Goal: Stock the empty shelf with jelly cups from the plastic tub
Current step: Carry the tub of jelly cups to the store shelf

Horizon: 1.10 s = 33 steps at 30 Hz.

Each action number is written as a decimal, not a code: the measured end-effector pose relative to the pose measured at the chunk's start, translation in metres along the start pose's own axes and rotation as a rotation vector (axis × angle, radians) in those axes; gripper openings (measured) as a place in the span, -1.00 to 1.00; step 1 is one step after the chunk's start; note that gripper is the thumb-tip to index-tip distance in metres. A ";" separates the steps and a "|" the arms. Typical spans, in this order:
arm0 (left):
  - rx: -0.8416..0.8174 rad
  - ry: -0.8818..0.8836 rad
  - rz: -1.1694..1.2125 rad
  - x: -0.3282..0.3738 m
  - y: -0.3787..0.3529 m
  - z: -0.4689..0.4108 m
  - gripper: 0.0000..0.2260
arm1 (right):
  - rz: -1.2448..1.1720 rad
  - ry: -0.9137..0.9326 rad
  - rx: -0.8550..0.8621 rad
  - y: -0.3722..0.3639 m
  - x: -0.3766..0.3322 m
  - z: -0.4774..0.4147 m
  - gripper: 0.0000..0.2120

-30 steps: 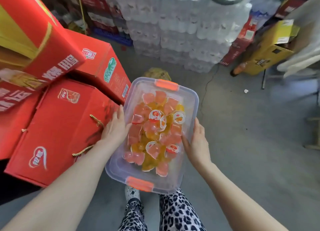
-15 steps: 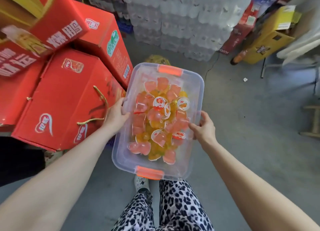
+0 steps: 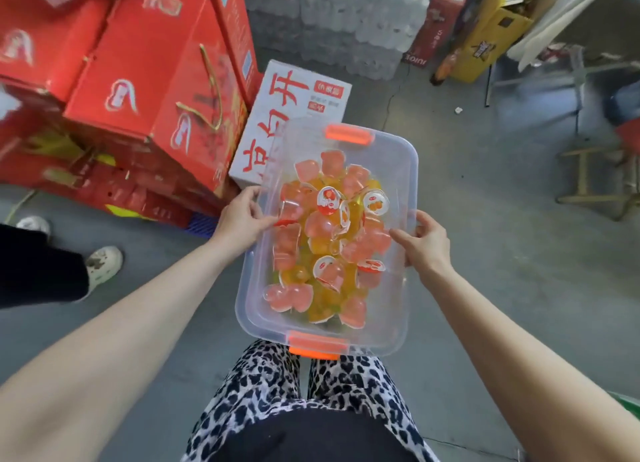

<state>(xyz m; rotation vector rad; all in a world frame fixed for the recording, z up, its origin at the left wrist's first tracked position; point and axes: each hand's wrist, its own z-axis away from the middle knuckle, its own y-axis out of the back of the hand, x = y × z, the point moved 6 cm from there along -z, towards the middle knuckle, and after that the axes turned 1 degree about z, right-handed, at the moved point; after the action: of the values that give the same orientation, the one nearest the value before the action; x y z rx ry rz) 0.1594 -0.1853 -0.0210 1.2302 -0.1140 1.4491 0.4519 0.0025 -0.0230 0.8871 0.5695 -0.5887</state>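
- While both hands carry the plastic tub (image 3: 414,170) clear of the floor, the left hand (image 3: 242,219) grips the tub's left long rim, with the thumb hooked over the edge to the inside and the fingers curled against the outer wall.
- The right hand (image 3: 424,243) grips the right long rim the same way, thumb inside on the clear wall and fingers wrapped round the outside.
- Tub: clear, rectangular, open-topped, held roughly level in front of the person's legs, with its long axis running near to far.
- There is an orange latch (image 3: 349,134) on the far short end and a second orange latch (image 3: 317,345) on the near end.
- Jelly cups (image 3: 329,243): a loose pile inside the tub, pink and yellow-orange. Some lie with printed foil lids up, others on their sides or upside down. The tub bottom is bare at the far end.
- Leopard-print trousers (image 3: 270,378) are just below the tub's near end.
- A white carton (image 3: 287,115) with red characters sits at the tub's far-left corner, partly seen through the tub wall.
- Red boxes (image 3: 145,90) with cord handles are stacked far left, against the white carton.
- Shrink-wrapped water bottle packs (image 3: 346,28) are stacked far centre, and a yellow box (image 3: 491,28) is far right.
- A wooden stool (image 3: 595,181) stands on the right, blurred.
- Another person's white shoe (image 3: 104,264) is at the left, on the grey floor (image 3: 485,271).
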 end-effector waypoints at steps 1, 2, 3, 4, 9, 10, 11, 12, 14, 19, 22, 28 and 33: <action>0.013 0.021 0.025 -0.008 -0.004 0.020 -0.58 | 0.009 0.008 -0.022 0.001 0.006 0.012 -0.66; 0.031 0.044 0.053 -0.017 -0.009 0.040 -0.60 | 0.023 0.018 -0.048 0.001 0.011 0.023 -0.66; 0.054 0.069 0.082 -0.026 -0.014 0.061 -0.62 | 0.033 0.033 -0.072 0.001 0.017 0.033 -0.66; 0.083 0.092 0.112 -0.036 -0.020 0.083 -0.63 | 0.043 0.050 -0.094 0.001 0.024 0.043 -0.66; 0.242 0.188 0.194 -0.079 -0.041 0.201 -0.63 | 0.100 0.134 -0.220 -0.005 0.051 0.097 -0.65; 0.283 0.213 0.203 -0.090 -0.044 0.227 -0.63 | 0.119 0.158 -0.253 -0.009 0.054 0.109 -0.65; 0.328 0.235 0.216 -0.100 -0.045 0.252 -0.62 | 0.143 0.186 -0.286 -0.013 0.056 0.122 -0.67; 0.364 0.259 0.232 -0.111 -0.048 0.278 -0.62 | 0.173 0.216 -0.319 -0.018 0.059 0.135 -0.70; 0.427 0.306 0.279 -0.131 -0.052 0.329 -0.62 | 0.255 0.284 -0.378 -0.031 0.062 0.164 -0.78; 0.635 0.490 0.342 -0.198 -0.066 0.461 -0.61 | 0.472 0.408 -0.565 -0.094 0.074 0.252 -0.71; 0.731 0.592 0.390 -0.251 -0.075 0.545 -0.57 | 0.581 0.508 -0.663 -0.143 0.086 0.315 -0.76; 0.926 0.772 0.477 -0.356 -0.075 0.715 -0.49 | 0.774 0.738 -0.824 -0.252 0.111 0.482 -0.79; 1.099 0.874 0.579 -0.431 -0.059 0.854 -0.54 | 0.830 0.833 -0.999 -0.342 0.142 0.628 -0.73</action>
<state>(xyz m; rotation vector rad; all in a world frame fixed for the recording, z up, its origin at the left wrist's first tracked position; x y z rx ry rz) 0.6156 -1.0270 0.0178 1.2831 1.1356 2.5974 0.4516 -0.7259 0.0166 0.2850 1.0160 0.8386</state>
